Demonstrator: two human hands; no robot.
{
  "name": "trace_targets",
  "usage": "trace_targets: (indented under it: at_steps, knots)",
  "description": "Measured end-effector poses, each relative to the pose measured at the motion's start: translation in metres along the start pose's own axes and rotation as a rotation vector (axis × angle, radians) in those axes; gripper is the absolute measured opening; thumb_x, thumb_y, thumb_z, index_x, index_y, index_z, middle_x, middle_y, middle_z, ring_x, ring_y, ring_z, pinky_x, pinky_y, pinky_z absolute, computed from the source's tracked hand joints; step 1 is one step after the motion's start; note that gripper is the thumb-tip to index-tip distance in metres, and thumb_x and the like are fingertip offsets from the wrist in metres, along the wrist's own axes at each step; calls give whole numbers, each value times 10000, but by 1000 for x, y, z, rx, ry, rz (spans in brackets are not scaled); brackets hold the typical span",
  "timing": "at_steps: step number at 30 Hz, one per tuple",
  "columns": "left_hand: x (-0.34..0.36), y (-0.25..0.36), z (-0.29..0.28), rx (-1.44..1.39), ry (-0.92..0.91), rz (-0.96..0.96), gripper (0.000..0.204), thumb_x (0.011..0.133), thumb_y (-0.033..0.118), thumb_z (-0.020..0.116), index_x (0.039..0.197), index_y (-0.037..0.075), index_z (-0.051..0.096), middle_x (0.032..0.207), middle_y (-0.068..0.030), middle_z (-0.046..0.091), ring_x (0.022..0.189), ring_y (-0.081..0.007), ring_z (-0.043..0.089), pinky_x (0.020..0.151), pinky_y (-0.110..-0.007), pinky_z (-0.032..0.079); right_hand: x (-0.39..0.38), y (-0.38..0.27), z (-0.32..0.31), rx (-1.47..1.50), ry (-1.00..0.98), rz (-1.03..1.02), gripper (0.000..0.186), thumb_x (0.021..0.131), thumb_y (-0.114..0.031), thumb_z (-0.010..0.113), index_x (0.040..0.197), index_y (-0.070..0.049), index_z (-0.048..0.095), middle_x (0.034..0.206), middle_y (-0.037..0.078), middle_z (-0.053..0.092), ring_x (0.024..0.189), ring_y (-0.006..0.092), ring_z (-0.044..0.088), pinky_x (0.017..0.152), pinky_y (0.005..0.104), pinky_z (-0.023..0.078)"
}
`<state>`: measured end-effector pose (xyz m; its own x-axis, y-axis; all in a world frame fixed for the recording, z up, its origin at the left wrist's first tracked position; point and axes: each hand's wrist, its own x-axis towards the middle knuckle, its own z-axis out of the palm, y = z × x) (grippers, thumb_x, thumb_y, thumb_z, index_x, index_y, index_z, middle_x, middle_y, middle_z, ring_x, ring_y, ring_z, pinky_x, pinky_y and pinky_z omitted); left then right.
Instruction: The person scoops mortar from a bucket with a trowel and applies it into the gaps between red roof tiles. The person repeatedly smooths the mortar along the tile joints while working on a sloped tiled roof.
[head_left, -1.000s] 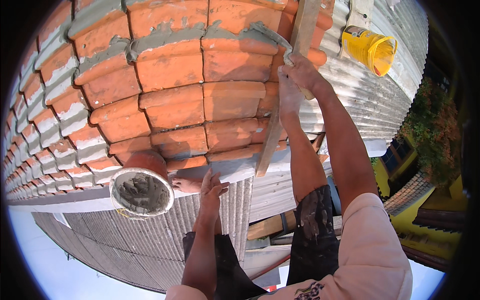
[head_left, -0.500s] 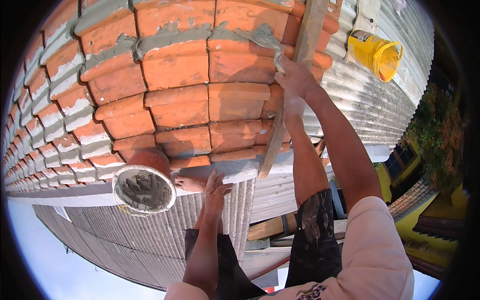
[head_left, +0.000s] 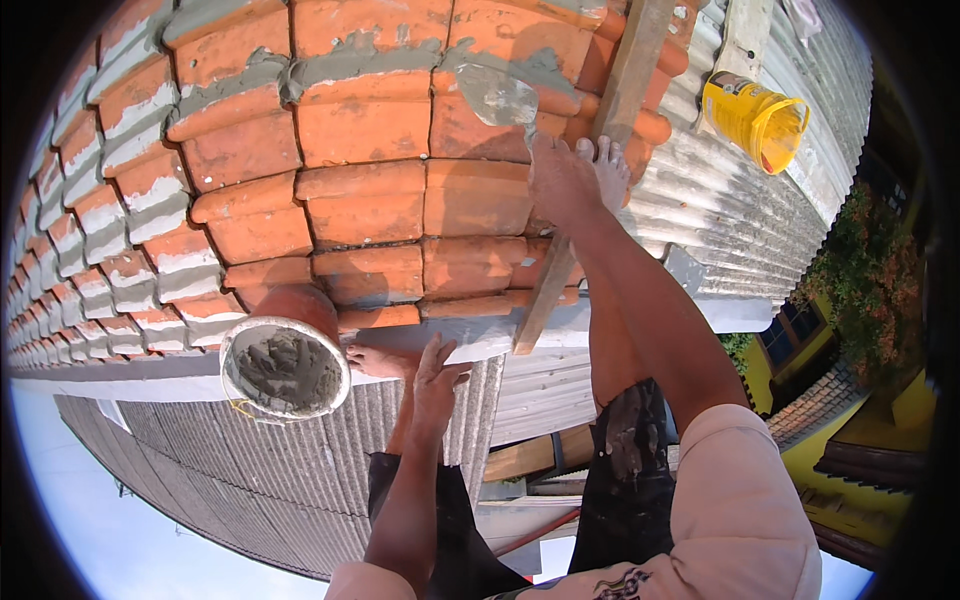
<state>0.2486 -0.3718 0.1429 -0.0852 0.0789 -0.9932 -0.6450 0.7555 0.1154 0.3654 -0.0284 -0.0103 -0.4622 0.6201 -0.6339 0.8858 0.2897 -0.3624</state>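
Two bare human arms: right arm (head_left: pixel 665 310) extended far forward, left arm (head_left: pixel 406 505) set lower, nearer the body.
Right hand (head_left: pixel 562 182): fingers curled into a tight grip, back turned upward, wrist angled leftward. Left hand (head_left: pixel 435 388): unclenched, fingers loosely parted and pointed forward.

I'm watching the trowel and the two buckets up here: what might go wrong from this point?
1. The mortar bucket sits at the edge of the orange tiles; a knock might spill it.
2. The bare right foot is at the wooden strip, close by the right hand gripping the trowel; it could slip.
3. The yellow bucket is over the corrugated sheets, and might slide if bumped.
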Motion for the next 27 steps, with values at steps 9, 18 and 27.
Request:
trace_targets:
  at_steps: [9, 18, 27]
  knots:
    - [-4, -3, -7, -22, 22, -1, 776, 940, -9, 483, 1675, 72, 250, 1611, -224, 448, 1178, -297, 689, 996, -397, 558, 3, 49, 27, -296, 280, 107, 252, 951, -168, 625, 1130, -20, 526, 1032, 282, 704, 1003, 440, 709, 938, 548, 538]
    - [-16, 5, -7, 10, 53, -18, 846, 938, -15, 500, 1689, 26, 113, 1644, -251, 383, 1127, -295, 702, 957, -391, 570, -128, -37, -61, 86, -169, 28, 278, 937, -145, 621, 1140, 32, 553, 984, 341, 670, 938, 504, 682, 811, 556, 543]
    - [-14, -30, -79, -952, 392, 173, 746, 963, 39, 571, 1620, 48, 217, 1413, -144, 563, 1283, -302, 583, 1028, -431, 528, -194, -286, -7, -95, -621, -626, 285, 923, -122, 621, 1121, 79, 585, 950, 262, 701, 898, 442, 705, 857, 519, 546]
